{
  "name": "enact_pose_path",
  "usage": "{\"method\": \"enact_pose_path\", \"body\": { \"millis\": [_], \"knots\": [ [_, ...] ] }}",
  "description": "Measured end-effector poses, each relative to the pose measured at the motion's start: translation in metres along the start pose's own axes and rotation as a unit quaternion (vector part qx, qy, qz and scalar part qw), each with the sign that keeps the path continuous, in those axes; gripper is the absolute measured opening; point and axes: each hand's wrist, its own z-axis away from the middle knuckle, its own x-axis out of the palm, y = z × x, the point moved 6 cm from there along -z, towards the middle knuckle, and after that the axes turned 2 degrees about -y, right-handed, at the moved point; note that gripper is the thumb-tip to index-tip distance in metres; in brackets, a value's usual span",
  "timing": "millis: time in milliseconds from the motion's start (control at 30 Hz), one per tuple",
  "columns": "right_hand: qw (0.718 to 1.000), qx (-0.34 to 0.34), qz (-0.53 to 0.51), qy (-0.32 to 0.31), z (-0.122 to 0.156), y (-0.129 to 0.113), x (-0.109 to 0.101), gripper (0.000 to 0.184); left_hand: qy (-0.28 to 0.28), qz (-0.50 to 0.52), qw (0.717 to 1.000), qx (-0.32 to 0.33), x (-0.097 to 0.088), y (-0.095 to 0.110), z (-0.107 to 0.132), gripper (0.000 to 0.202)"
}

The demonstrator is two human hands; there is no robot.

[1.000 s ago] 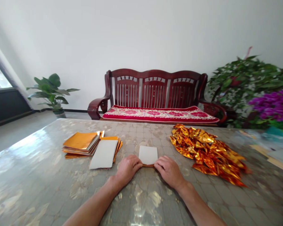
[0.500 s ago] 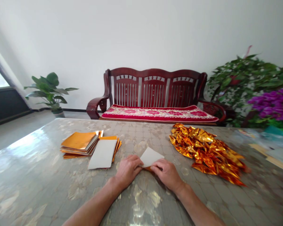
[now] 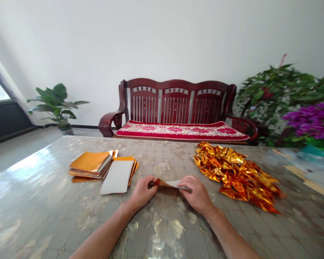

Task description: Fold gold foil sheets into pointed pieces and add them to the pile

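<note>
Between my hands is a foil paper sheet, orange-gold on one face and white on the other, partly bent over. My left hand is closed on its left end. At the right end, my right hand pinches it between thumb and fingers. To the left lie a stack of gold foil sheets and, beside it, a stack with a white sheet on top. A heap of folded gold foil pieces lies to the right.
The patterned table has a glossy cover. Plastic bags and pale strips lie at its right edge. Past the far edge stands a dark red wooden bench, with a potted plant to the left and purple flowers to the right.
The sheet has gone from lying mostly white side up to being bent between my hands, showing its orange-gold face. My hands have moved slightly apart.
</note>
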Motion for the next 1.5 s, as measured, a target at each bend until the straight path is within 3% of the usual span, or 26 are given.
{"method": "enact_pose_path", "body": {
  "millis": [100,200,267,367,600,700,800,1000,1200,1333,1500],
  "knots": [
    [0.999,-0.019,0.043,0.02,0.0,-0.01,-0.005,0.014,0.078,-0.083,0.992,0.057,-0.012,0.015,0.005,0.025],
    [0.99,-0.066,0.12,0.02,-0.001,-0.032,-0.005,0.016,0.125,-0.167,0.963,0.169,-0.017,0.048,0.02,0.04],
    [0.983,-0.089,0.158,0.003,-0.001,-0.046,0.001,0.017,0.099,-0.212,0.949,0.213,-0.01,0.064,0.027,0.041],
    [0.981,-0.102,0.166,-0.01,-0.002,-0.058,0.008,0.015,0.048,-0.219,0.946,0.235,0.003,0.069,0.03,0.018],
    [0.996,-0.045,0.072,0.034,-0.004,-0.036,-0.003,0.007,0.069,-0.015,0.987,0.144,-0.005,0.028,0.011,0.019],
    [0.995,-0.044,0.083,0.032,-0.003,-0.032,-0.008,0.011,0.065,-0.047,0.985,0.153,-0.009,0.027,0.008,0.027],
    [0.988,-0.055,0.142,-0.016,-0.003,-0.037,-0.004,0.016,0.06,-0.135,0.975,0.166,-0.01,0.038,0.012,0.03],
    [0.972,-0.069,0.207,-0.083,-0.002,-0.05,0.01,0.014,0.01,-0.216,0.958,0.186,0.002,0.049,0.023,0.015],
    [0.984,-0.017,0.154,-0.083,-0.001,-0.038,0.014,0.01,-0.041,-0.151,0.981,0.116,0.006,0.033,0.018,0.02],
    [0.986,0.054,0.131,-0.093,0.001,-0.021,0.017,0.013,-0.06,-0.173,0.979,0.087,0.007,0.031,0.014,0.02],
    [0.983,0.089,0.128,-0.101,0.001,-0.011,0.02,0.019,-0.063,-0.188,0.98,0.034,0.007,0.024,0.007,0.025]
  ]
}}
